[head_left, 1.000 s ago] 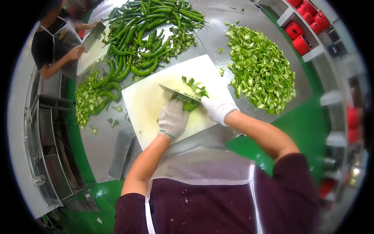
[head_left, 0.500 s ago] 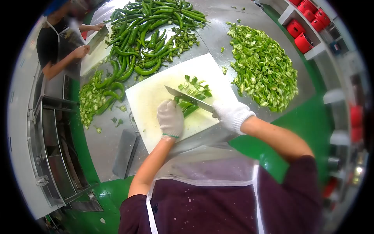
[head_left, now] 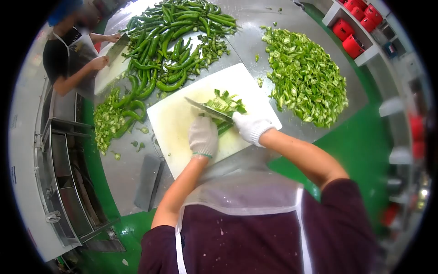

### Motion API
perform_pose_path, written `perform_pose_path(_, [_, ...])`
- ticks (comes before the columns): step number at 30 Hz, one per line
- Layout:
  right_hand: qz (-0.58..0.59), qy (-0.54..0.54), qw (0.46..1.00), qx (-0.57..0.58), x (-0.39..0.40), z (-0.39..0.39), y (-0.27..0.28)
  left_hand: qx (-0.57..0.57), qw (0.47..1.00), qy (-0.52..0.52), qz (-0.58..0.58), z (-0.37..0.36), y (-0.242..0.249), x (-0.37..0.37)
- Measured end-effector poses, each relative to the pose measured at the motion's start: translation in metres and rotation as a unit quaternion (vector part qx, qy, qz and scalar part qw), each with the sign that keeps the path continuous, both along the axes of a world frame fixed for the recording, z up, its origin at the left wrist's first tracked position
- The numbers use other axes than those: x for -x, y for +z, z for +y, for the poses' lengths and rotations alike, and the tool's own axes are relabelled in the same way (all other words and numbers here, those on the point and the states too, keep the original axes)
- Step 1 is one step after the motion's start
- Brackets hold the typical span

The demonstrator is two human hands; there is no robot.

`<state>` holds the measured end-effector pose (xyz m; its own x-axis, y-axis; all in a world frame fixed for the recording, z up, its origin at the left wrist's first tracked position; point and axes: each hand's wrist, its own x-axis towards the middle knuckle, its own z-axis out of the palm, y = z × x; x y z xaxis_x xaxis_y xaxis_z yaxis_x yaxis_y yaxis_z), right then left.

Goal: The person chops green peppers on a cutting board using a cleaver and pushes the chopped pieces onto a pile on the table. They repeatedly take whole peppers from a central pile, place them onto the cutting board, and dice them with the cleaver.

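A white cutting board [head_left: 175,119] lies on the steel table in front of me. My right hand [head_left: 250,127], in a white glove, grips the handle of a cleaver-like knife [head_left: 203,108] whose blade lies across the board. My left hand [head_left: 203,136], also gloved, presses down on whole green peppers [head_left: 223,128] just behind the blade. Cut green pepper pieces [head_left: 223,102] lie on the board beyond the knife.
A big heap of chopped pepper [head_left: 303,75] fills the table's right side. Whole green peppers [head_left: 171,41] pile at the far end. A co-worker [head_left: 68,55] at the far left chops on another board [head_left: 107,75] with a cleaver. Red containers [head_left: 351,32] sit on shelves.
The knife and my right hand have moved back left toward my left hand, and the pile of cut pieces beyond the blade has grown slightly.
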<state>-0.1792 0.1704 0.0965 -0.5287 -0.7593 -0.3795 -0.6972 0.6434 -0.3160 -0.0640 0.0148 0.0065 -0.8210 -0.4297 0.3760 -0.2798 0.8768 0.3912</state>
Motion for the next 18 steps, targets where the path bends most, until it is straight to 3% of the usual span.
perform_pose_path(2, [-0.009, -0.038, 0.999, 0.000, -0.002, 0.008, 0.012, -0.037, 0.998, 0.016, 0.055, -0.003, -0.007, -0.010])
perform_pose_path(6, [-0.089, -0.007, 0.996, -0.010, -0.011, 0.027, 0.055, -0.041, 0.998, 0.030, 0.024, -0.003, 0.005, -0.026])
perform_pose_path(7, [-0.050, 0.024, 0.997, -0.053, -0.013, 0.027, 0.064, -0.034, 0.999, 0.027, 0.012, -0.002, 0.006, -0.026])
perform_pose_path(10, [-0.104, -0.061, 0.991, -0.059, -0.015, 0.016, 0.047, -0.001, 1.000, 0.019, -0.022, 0.008, 0.007, -0.020])
perform_pose_path(13, [-0.057, 0.028, 0.996, -0.068, -0.012, -0.009, 0.023, 0.013, 0.998, 0.003, -0.065, 0.011, 0.004, -0.023])
perform_pose_path(18, [-0.027, 0.023, 0.999, 0.002, -0.005, -0.003, 0.003, -0.025, 1.000, -0.017, 0.001, 0.006, 0.006, -0.022])
